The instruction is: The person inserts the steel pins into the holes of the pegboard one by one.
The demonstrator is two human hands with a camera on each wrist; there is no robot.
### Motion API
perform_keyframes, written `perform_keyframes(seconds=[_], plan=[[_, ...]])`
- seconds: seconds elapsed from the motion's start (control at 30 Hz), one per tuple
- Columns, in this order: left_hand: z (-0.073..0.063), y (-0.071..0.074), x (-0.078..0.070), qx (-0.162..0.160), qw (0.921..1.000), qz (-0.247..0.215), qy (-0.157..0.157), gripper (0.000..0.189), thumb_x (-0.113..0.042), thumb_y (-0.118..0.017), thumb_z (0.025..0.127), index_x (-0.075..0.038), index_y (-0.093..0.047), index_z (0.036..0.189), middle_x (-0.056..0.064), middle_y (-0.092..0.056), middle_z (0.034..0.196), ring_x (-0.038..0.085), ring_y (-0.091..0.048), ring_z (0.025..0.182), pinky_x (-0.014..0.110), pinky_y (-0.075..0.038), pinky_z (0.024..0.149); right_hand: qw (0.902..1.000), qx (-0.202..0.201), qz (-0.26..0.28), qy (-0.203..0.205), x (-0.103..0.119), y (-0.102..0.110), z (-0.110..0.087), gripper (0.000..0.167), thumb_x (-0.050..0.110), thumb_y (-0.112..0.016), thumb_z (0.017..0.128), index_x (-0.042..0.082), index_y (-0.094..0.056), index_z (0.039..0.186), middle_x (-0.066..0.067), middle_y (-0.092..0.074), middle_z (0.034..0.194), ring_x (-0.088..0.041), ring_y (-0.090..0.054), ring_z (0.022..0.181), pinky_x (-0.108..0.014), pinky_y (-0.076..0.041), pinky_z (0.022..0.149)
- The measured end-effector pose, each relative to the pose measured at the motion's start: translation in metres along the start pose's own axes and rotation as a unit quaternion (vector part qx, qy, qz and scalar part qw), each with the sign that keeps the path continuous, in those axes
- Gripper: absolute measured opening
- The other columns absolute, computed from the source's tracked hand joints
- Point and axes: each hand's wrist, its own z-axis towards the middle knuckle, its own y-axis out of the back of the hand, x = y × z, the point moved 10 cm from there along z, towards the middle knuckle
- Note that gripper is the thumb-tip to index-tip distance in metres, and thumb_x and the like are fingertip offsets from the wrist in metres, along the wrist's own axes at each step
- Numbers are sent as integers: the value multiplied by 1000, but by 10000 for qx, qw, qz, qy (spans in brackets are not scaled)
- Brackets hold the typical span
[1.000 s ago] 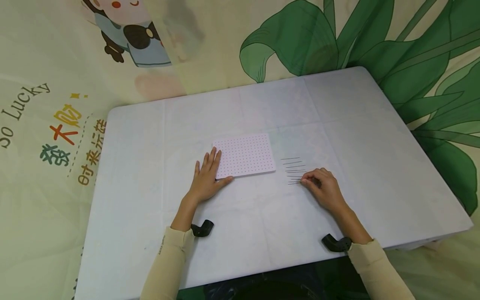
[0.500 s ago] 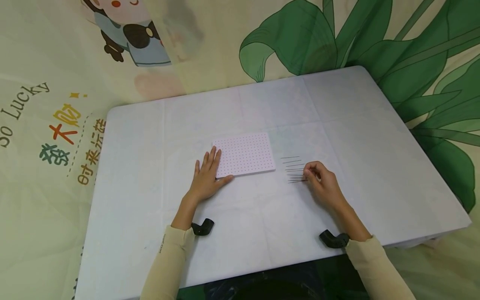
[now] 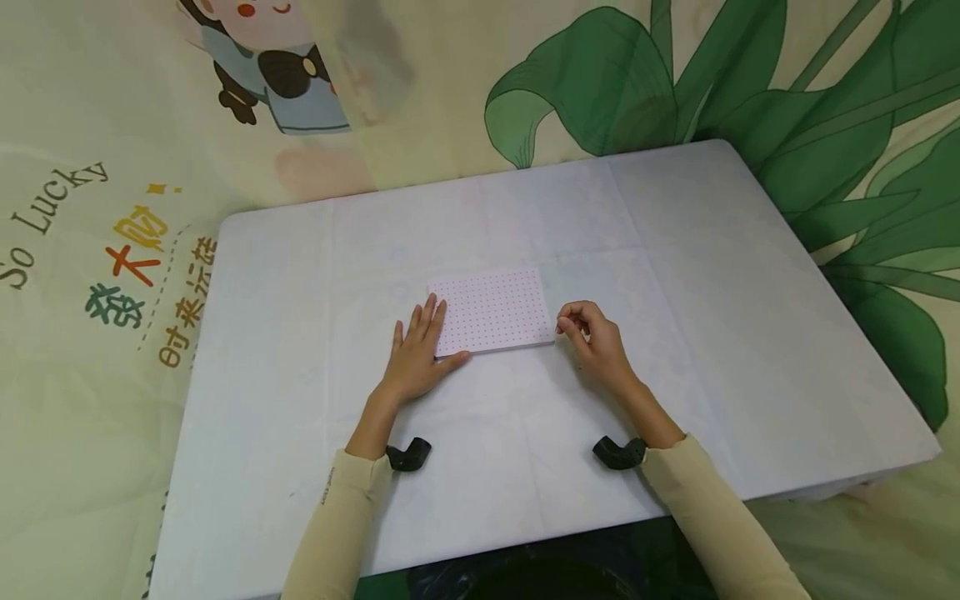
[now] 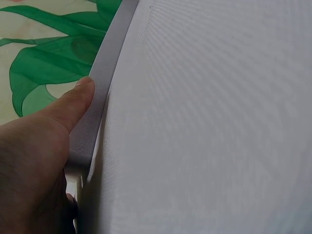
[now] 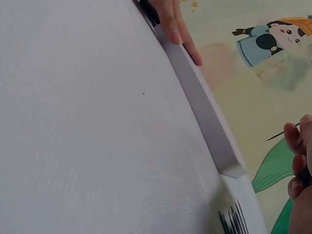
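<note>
Left hand (image 3: 414,360): laid at the near-left corner of the dotted board (image 3: 498,308), fingers straight and spread wide over the left edge, thumb stretched along the near side.
Right hand (image 3: 597,343): just beside the board's right edge, thumb and fingertips pinched narrow on 1 thin black rod (image 5: 279,134).
Rod tip: poking out past the fingertips, apart from the board in the right wrist view.
Dotted board: flat near the middle of the white-covered table (image 3: 270,350), between the 2 hands, rows of small dots across the top.
Loose rods (image 5: 236,222): lying side by side on the table near the board's right end; count too blurred to tell.
Wrists: 1 black device (image 3: 408,455) on each, just beyond the beige sleeves (image 3: 337,508).
Backdrop: printed green leaves (image 3: 600,83) and a cartoon figure (image 3: 288,79) behind the table.
</note>
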Motion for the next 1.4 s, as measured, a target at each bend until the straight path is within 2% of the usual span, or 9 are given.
perform_keyframes(seconds=[0.2, 0.47, 0.97, 1.4], plan=[[0, -4, 4, -4, 10000, 48, 14, 92, -63, -47, 85, -18, 0, 150, -2, 9, 154, 24, 6, 140, 51, 7, 108, 9996, 119, -210, -175, -14, -15, 1, 4, 2, -58, 89, 2, -57, 93, -4, -56, 80, -14, -42, 72, -23, -32, 61], [1, -3, 5, -40, 10000, 60, 26, 92, -64, -46, 85, -19, 1, 150, -4, 11, 154, 24, 6, 140, 51, 7, 108, 9979, 217, -409, -445, -26, -20, -1, 4, 9, -57, 91, 7, -58, 94, -2, -52, 82, -14, -39, 72, -28, -29, 63], [2, -3, 5, -23, 9999, 79, 80, 93, -63, -48, 84, -19, 0, 150, -5, 11, 154, 25, 5, 140, 51, 7, 108, 9985, 205, -463, -210, -25, -21, -1, 6, 4, -60, 88, 4, -58, 93, -5, -55, 82, -15, -39, 71, -25, -31, 62], [2, -4, 5, -15, 9999, 129, 76, 93, -64, -48, 84, -20, 1, 149, -4, 10, 154, 24, 6, 140, 51, 7, 108, 9977, 232, -633, -68, -25, -22, -2, 6, 3, -62, 87, 4, -59, 92, -6, -57, 82, -16, -39, 71, -31, -28, 67]])
